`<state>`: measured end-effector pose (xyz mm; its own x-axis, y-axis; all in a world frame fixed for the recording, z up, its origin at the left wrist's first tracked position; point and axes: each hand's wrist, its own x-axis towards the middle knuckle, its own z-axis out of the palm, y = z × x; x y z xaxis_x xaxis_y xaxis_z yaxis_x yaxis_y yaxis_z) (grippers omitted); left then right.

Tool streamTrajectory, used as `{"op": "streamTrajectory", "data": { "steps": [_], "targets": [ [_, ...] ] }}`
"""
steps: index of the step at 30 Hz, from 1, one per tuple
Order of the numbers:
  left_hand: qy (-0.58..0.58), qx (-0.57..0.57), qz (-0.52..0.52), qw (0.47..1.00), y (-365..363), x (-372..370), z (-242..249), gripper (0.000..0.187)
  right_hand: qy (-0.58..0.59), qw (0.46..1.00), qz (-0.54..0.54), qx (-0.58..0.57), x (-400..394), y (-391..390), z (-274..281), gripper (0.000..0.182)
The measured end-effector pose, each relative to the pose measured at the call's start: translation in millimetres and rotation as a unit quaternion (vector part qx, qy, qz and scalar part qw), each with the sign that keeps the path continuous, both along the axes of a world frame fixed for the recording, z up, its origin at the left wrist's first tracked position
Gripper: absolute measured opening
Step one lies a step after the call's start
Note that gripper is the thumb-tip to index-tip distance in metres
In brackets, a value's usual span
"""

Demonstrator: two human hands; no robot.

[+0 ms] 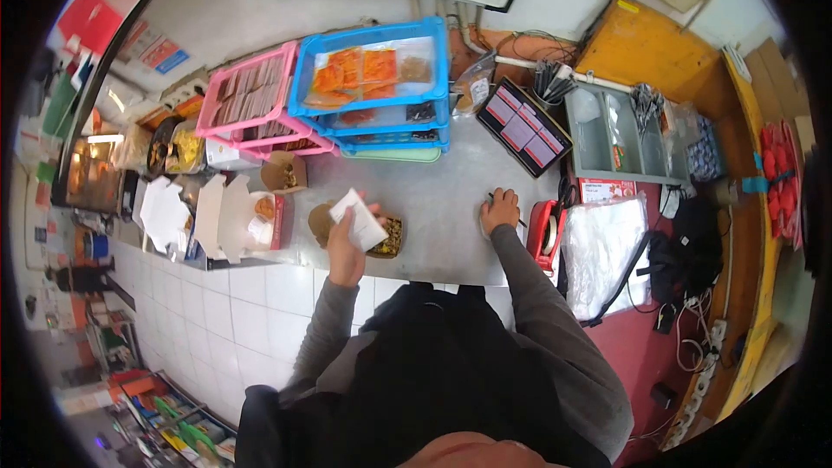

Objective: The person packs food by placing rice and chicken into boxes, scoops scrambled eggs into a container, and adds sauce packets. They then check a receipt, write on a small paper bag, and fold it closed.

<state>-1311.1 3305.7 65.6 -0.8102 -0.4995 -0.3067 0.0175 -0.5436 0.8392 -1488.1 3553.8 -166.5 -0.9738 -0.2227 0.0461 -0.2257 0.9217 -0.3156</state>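
My left hand (pixel 348 253) is closed on a small white paper packet (pixel 360 220), held above an open brown food box (pixel 387 237) near the front edge of the metal table (pixel 438 215). The box shows dark and yellowish food, partly hidden by the hand and packet. My right hand (pixel 501 210) rests low on the table to the right, fingers bent round a thin dark pen (pixel 521 223) that sticks out on both sides. Just right of this hand is a red tape dispenser (pixel 546 237).
Blue stacked trays (pixel 373 110) and pink trays (pixel 251 104) stand at the back. A tablet (pixel 524 127) leans behind my right hand. Open food boxes (pixel 223 218) are at the left; a grey cutlery tray (pixel 628 143) and plastic bags (pixel 601 251) are at the right.
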Motion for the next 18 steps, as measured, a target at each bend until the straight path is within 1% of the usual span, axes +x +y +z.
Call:
{"op": "streamTrajectory", "data": {
  "steps": [1,4,5,7,8,9,10,11,12,14,15,18],
  "targets": [
    [0.021,0.012,0.004,1.0,2.5,-5.4,3.3,0.047,0.007,1.0,0.008,0.009,-1.8,-3.1,4.6,0.036],
    [0.092,0.068,-0.089,0.989,5.7,-12.2,23.2,0.052,0.056,0.998,0.024,-0.035,-5.3,-18.9,39.6,0.033],
    [0.103,0.054,-0.106,0.988,7.9,-15.4,30.7,0.053,0.075,0.988,0.058,-0.122,-6.0,-28.5,55.4,0.033],
    [0.12,0.03,-0.143,0.982,16.1,-21.4,45.0,0.056,0.102,0.944,0.12,-0.291,2.3,-45.0,90.4,0.033],
    [0.126,0.02,-0.15,0.98,20.0,-23.4,52.1,0.056,-0.054,0.909,0.136,-0.389,14.9,-50.0,132.7,0.033],
    [0.132,0.011,-0.158,0.979,23.6,-25.3,59.3,0.055,-0.21,0.844,0.143,-0.473,32.4,-54.0,191.0,0.034],
    [0.137,0.001,-0.169,0.976,26.8,-26.5,65.0,0.055,-0.358,0.748,0.142,-0.54,47.0,-56.8,229.5,0.034],
    [0.158,0.032,-0.194,0.968,29.0,-27.4,68.8,0.054,-0.345,0.752,0.199,-0.526,57.8,-56.3,240.9,0.031],
    [0.169,0.043,-0.198,0.965,30.9,-28.0,72.5,0.054,-0.33,0.752,0.256,-0.51,68.8,-55.9,250.3,0.029],
    [0.192,0.063,-0.204,0.958,34.1,-27.8,79.3,0.054,-0.333,0.736,0.232,-0.542,96.3,-69.9,285.5,0.026],
    [0.194,0.072,-0.182,0.961,35.2,-26.2,82.2,0.053,-0.335,0.727,0.22,-0.557,105.8,-73.8,295.4,0.025],
    [0.24,0.053,-0.159,0.956,28.2,-25.9,91.8,0.051,-0.354,0.733,0.229,-0.534,112.9,-73.6,299.8,0.025]
  ]
}}
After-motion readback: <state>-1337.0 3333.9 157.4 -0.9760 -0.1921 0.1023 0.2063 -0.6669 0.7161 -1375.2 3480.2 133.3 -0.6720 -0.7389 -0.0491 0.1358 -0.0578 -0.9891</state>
